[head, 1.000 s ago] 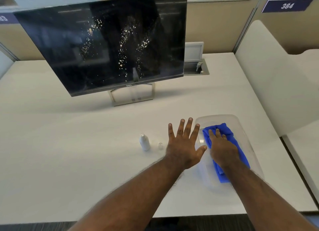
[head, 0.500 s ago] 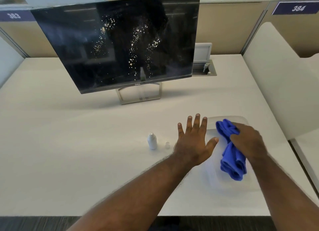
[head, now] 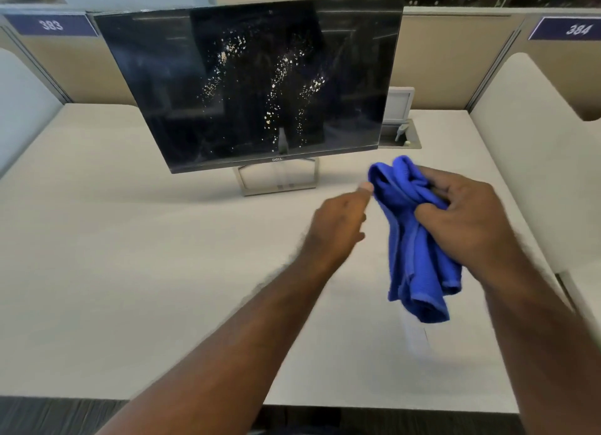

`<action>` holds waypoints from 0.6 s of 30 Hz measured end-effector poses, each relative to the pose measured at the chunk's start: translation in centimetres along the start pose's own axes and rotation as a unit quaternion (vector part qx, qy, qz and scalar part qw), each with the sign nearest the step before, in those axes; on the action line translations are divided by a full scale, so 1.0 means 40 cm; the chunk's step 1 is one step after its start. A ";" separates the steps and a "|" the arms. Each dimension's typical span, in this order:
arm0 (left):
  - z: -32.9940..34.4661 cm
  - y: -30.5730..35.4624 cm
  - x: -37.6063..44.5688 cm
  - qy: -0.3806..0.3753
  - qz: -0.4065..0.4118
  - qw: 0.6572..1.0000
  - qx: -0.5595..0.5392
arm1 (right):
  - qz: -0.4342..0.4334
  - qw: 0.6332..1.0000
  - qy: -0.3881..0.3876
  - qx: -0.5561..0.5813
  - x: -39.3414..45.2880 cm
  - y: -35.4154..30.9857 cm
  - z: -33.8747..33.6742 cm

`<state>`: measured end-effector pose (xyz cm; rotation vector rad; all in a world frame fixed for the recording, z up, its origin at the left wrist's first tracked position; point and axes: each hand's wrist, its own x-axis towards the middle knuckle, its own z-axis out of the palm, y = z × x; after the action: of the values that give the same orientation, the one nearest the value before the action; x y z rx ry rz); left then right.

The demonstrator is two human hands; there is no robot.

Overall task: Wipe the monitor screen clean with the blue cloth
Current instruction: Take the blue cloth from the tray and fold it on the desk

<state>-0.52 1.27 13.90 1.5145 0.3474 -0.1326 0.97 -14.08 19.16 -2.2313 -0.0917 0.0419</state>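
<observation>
A black monitor [head: 247,83] stands on its silver stand at the back of the desk, its dark screen speckled with white droplets in the middle. My right hand [head: 471,220] is raised above the desk and grips the bunched blue cloth [head: 416,249], which hangs down from it. My left hand [head: 338,223] is in the air just left of the cloth, a fingertip touching its upper edge. The left hand's fingers are blurred and curled, holding nothing that I can see.
The white desk [head: 130,272] has cream partition walls [head: 533,181] on the right and behind. A cable box with a raised lid [head: 398,122] sits right of the monitor. Part of a clear tray [head: 416,340] shows below the cloth.
My right hand has lifted the blue cloth off the clear tray and carried it up and forward. My left hand has left the desk surface and risen beside the cloth. The small bottle is now hidden.
</observation>
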 end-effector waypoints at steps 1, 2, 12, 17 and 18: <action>-0.034 0.015 -0.006 0.009 -0.020 0.999 -0.030 | -0.025 1.000 -0.012 -0.010 -0.006 -0.030 0.027; -0.072 0.027 -0.011 0.014 -0.037 0.998 -0.043 | -0.046 0.998 -0.024 -0.021 -0.011 -0.055 0.056; -0.407 -0.017 -0.041 0.004 -0.157 0.985 -0.072 | -0.098 0.976 -0.099 -0.165 -0.096 -0.169 0.375; -0.494 -0.118 -0.020 0.011 -0.217 0.969 -0.116 | -0.106 0.935 -0.184 -0.284 -0.134 -0.156 0.526; -0.503 -0.142 -0.012 0.019 -0.223 0.967 -0.124 | -0.101 0.925 -0.204 -0.305 -0.141 -0.147 0.556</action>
<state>-5.52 20.80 8.27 1.1733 0.7089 -0.4008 -6.35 6.53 10.12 -2.7871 -0.6395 0.4165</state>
